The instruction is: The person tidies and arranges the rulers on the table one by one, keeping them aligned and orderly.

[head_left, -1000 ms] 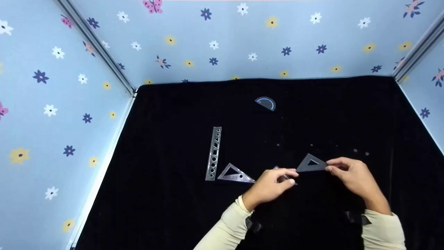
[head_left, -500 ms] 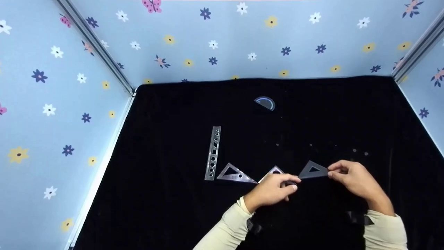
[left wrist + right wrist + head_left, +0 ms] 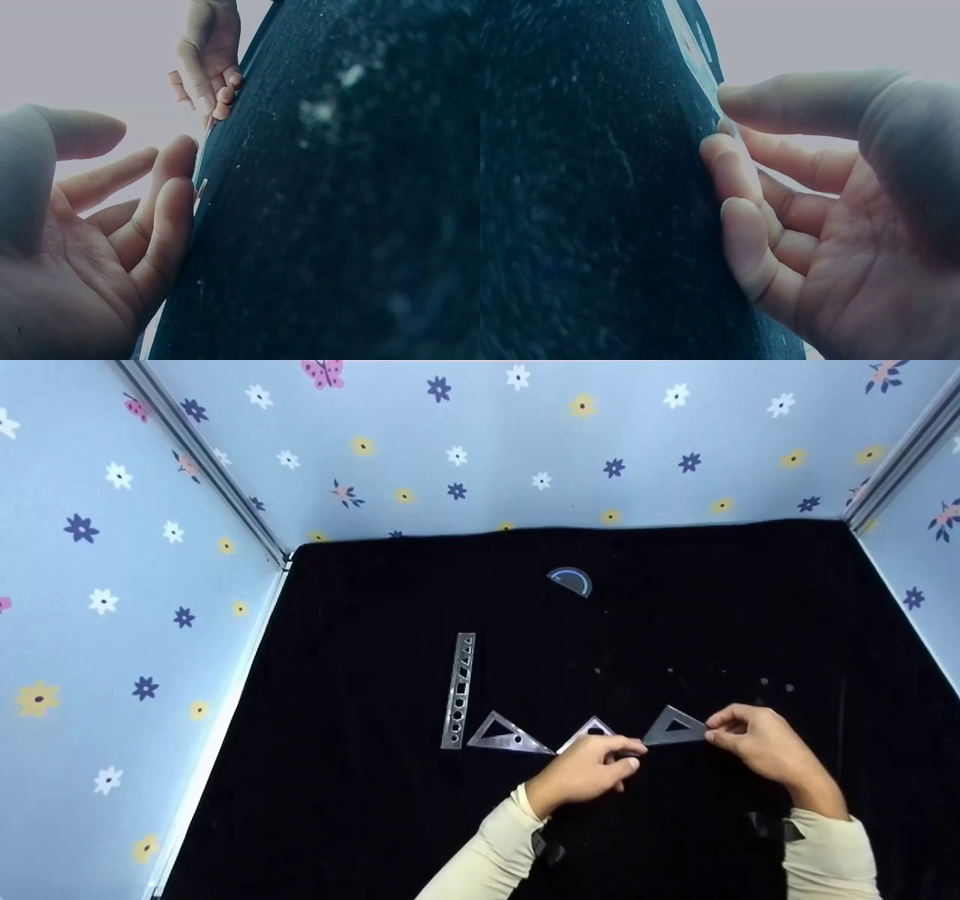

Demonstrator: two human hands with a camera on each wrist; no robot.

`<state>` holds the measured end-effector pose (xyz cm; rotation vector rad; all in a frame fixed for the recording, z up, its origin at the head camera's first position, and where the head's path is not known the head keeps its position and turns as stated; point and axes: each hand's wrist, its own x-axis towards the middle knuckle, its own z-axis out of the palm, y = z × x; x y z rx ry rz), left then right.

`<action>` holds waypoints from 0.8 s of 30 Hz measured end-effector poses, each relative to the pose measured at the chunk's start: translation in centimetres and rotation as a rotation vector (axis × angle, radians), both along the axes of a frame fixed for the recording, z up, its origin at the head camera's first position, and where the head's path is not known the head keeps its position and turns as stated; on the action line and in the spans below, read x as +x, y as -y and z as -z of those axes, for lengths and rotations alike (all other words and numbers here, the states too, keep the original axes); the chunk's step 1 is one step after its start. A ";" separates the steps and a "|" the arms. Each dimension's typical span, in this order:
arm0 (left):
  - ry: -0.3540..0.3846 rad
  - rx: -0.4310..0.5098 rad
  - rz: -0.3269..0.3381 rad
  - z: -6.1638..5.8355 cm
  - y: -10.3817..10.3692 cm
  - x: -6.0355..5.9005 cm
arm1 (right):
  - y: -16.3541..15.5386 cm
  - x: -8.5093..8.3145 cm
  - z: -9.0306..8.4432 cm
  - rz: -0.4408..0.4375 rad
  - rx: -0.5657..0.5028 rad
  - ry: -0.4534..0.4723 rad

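In the head view my right hand pinches the right corner of a clear set square between thumb and fingertips. My left hand lies over a second set square, covering most of it. Its forefinger tip is right at the left corner of the pinched set square. The left wrist view shows the left thumb held apart from loosely bent fingers, whose tips rest by the dark cloth. A third set square lies to the left, its corner meeting the covered one. The three form a row.
A clear ruler with cut-out shapes stands lengthwise left of the row. Farther back lies a small protractor. Black cloth covers the table, with blue flowered panels at the back and sides.
The right hand has brought its set square down towards me, level with the row. The left hand has shifted slightly nearer, uncovering more of the middle set square's top.
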<state>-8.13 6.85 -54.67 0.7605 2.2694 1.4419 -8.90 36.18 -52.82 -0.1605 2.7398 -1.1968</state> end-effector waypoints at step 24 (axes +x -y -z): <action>-0.133 -0.037 0.019 0.4 -0.1 -0.4 | -0.6 0.2 -0.3 -0.044 0.000 0.034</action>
